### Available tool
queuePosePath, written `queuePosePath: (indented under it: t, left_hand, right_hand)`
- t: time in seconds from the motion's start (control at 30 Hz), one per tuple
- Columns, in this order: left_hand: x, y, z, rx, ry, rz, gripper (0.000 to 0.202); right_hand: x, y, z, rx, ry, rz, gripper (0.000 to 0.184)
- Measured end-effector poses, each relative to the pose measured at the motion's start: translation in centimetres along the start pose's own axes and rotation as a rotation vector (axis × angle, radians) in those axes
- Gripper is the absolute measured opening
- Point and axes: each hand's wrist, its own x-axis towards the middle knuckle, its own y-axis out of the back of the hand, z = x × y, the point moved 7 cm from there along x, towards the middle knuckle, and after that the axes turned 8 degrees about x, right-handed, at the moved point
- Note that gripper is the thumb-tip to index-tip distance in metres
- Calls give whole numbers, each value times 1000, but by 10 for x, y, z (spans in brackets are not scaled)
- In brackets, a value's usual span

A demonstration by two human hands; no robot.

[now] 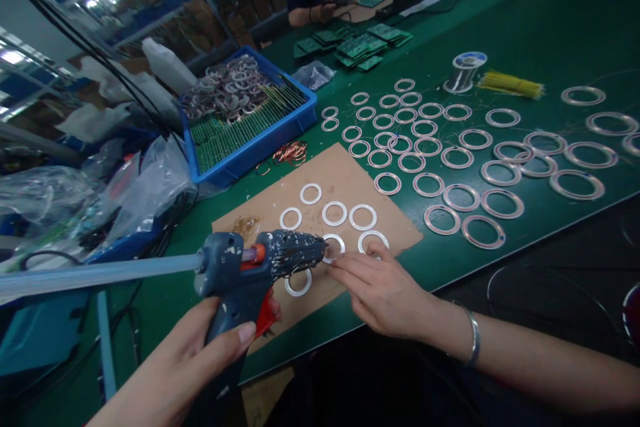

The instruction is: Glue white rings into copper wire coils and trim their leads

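1. Head view. The left hand closes around the grip of the glue gun, which is held over the cardboard sheet at the near edge of the table. The right hand, fingers extended flat, pins a white ring.
2. The gun's long axis lies roughly along that near edge. Its nozzle points right at the ring, and the glue stick trails left.
3. Risk: the nozzle sits just beside the fingertips, so a slip could burn them or smear glue.

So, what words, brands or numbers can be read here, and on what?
No text can be read.
Blue-and-white label on the silver solder spool: too blurred.
On the stacked green circuit boards: any print too small.
On the dark blue hot-glue gun: no brand shows.
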Motion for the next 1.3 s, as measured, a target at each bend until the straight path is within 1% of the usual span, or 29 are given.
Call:
queuePosePath:
  t: [0.07,0.13,0.2,0.3,0.43,0.57,0.73,0.8,0.9,0.97,1.03,1.13,1.2,1.27,1.3]
  left_hand:
    - [6,-6,12,-11,-68,-28,66]
    - [11,-11,19,-14,-114,-69,63]
    - [17,-15,20,8,-140,-114,63]
    - [24,-17,20,72,-148,-135,67]
    - [27,-17,17,105,-122,-139,63]
    - [24,-14,11,150,-123,-83,60]
    - [11,-10,-1,137,-24,-53,60]
    - [3,-10,-5,132,4,-73,61]
    - [-5,-14,-11,154,30,-150,58]
    - [-7,-18,-15,151,22,-195,55]
    - [-5,-23,-14,119,-8,-220,53]
    - [0,-27,-5,54,-69,-229,52]
    - [1,-29,-2,6,-69,-232,52]
    - [0,-26,-7,-69,-34,-205,51]
    - [-1,-21,-14,-115,-19,-162,51]
  right_hand:
    - [-1,1,1,8,-1,1,38]
    - [-1,2,2,10,-1,3,38]
    - [-2,2,2,13,-1,8,38]
    - [-3,2,2,18,-7,10,38]
    - [-4,1,3,28,-11,-5,39]
    - [-3,0,5,53,-21,-8,39]
    - [-3,1,6,70,-29,18,38]
    - [-3,1,6,70,-27,26,38]
    - [-1,3,5,71,-28,22,40]
    - [0,5,6,84,-41,34,42]
    - [0,9,10,135,-75,86,45]
    - [-1,14,15,207,-123,167,45]
    - [-2,14,16,205,-125,175,44]
    - [-2,13,14,191,-114,171,44]
    - [-2,12,14,187,-113,169,45]
